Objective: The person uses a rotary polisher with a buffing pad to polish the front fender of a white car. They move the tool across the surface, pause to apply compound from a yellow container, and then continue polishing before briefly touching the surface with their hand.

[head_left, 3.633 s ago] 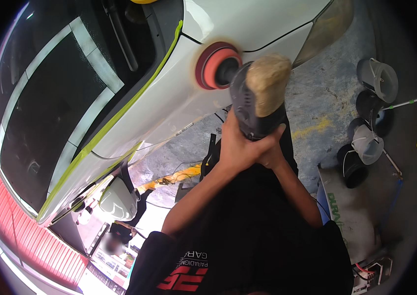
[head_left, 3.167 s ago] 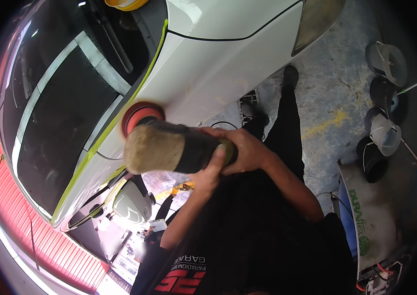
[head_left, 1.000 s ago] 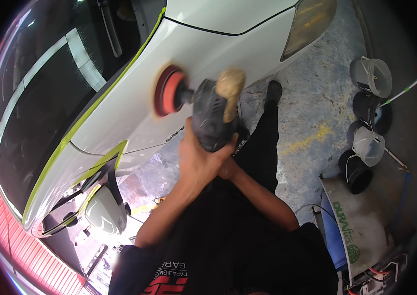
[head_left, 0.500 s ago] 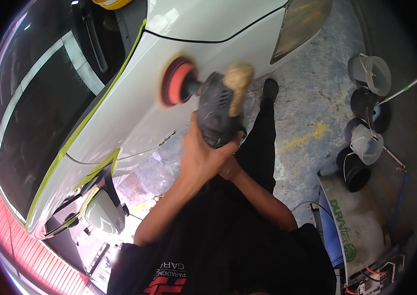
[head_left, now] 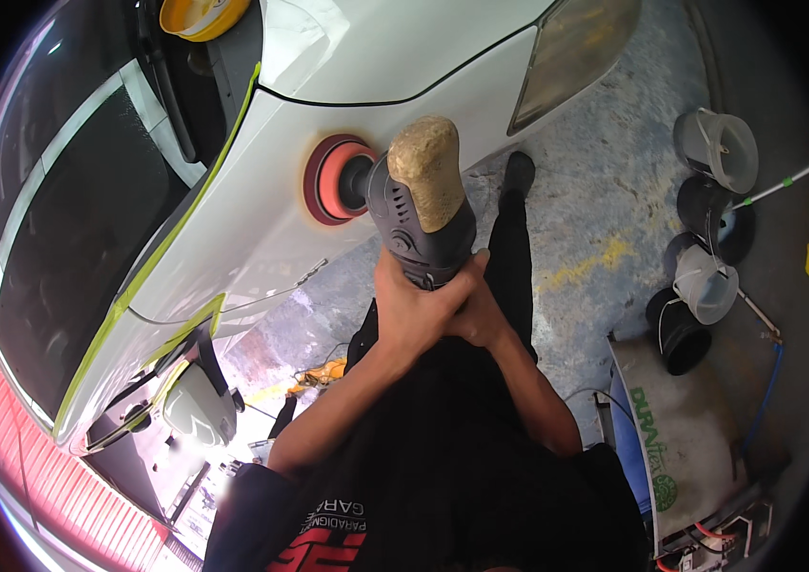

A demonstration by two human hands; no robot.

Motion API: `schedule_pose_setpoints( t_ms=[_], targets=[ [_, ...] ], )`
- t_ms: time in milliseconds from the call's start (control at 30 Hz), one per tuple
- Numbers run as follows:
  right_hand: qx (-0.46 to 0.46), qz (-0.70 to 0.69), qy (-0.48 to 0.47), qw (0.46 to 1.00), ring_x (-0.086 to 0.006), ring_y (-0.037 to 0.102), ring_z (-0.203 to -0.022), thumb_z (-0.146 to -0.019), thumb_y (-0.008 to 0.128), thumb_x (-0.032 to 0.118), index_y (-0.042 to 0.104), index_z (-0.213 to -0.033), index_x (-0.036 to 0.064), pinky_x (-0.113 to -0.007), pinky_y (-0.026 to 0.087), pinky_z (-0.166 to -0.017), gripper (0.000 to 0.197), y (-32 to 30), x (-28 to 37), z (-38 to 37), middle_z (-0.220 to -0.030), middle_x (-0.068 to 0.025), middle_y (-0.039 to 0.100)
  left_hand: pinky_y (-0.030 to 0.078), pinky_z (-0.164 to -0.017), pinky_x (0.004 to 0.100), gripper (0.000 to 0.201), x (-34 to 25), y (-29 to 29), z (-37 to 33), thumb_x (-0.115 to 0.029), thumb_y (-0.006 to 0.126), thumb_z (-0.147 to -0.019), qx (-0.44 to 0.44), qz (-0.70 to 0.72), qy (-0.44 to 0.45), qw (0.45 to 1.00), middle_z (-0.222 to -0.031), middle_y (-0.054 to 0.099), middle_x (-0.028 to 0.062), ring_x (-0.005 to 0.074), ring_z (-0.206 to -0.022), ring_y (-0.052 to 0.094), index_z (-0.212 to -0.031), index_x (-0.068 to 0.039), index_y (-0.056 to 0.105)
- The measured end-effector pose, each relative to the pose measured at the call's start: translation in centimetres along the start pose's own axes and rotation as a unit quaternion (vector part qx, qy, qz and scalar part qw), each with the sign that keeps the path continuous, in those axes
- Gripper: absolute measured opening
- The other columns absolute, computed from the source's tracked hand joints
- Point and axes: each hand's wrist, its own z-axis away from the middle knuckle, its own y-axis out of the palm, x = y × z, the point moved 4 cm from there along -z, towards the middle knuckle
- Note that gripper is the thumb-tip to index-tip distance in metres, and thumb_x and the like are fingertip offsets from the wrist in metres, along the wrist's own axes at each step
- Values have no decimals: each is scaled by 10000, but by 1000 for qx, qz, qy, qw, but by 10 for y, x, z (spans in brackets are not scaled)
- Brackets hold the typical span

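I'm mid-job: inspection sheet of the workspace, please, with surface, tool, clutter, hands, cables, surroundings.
Surface: glossy white car panel; lime-green tape strip edging the dark glass windscreen.
Tool: dark-grey power polisher with tan cover; its round orange-and-maroon pad appears against the panel.
Clutter: round yellow tub near the windscreen; clear and black plastic buckets on the blue-grey concrete floor at right.
Hands: left hand and right hand both closed around the polisher.
Cables: thin dark cable beside a grey sheet; blue hose-like line at right; polisher's cord not visible.
Surroundings: yellow floor mark; red corrugated wall at left.
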Motion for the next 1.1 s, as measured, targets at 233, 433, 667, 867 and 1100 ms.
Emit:
schedule_pose_setpoints(
  t_ms=[233, 433, 667, 867, 1100],
  targets=[
    [-25, -79, 20, 996, -239, 713, -1188, -698, 976, 178, 658, -1389, -10, -418, 560, -1071, 783, -23, 16, -7, -1290, -120, 747, 603, -964, 407, 704, -16, 26, -12, -280, 966, -811, 0, -18, 24, 1000, -1179, 784, 152, 253, -1095, 767, -1321, 59, 619],
    [164, 105, -35, 980, -207, 759, -1081, -666, 969, 214, 643, -1421, -46, -398, 584, -1019, 863, 29, 27, -39, -1177, -152, 804, 631, -886, 377, 438, -8, -41, 29, -214, 954, -830, -119, 64, -4, 991, -1075, 795, 107, 208, -950, 779, -1130, 26, 745],
    [183, 102, -84, 974, -231, 781, -1078, -664, 956, 251, 681, -1394, -31, -405, 596, -1005, 830, 15, 19, -52, -1169, -161, 814, 620, -911, 363, 382, -2, -32, 20, -199, 944, -833, -133, 38, 5, 990, -1059, 794, 85, 187, -959, 769, -1101, 7, 765],
    [54, 139, -19, 989, -237, 757, -1091, -697, 971, 191, 693, -1321, -19, -424, 592, -998, 715, -56, 40, -24, -1191, -149, 784, 600, -975, 375, 635, 9, 38, -19, -204, 990, -793, 13, 138, 13, 990, -1152, 776, 121, 210, -1057, 755, -1280, 41, 664],
    [-44, 197, 2, 979, -231, 723, -1128, -714, 936, 153, 685, -1317, -32, -396, 568, -1008, 679, -57, 70, 0, -1229, -145, 748, 595, -975, 367, 590, 8, 51, -22, -194, 972, -821, 67, 185, 9, 980, -1162, 768, 107, 187, -1050, 742, -1272, 28, 662]
  ],
)
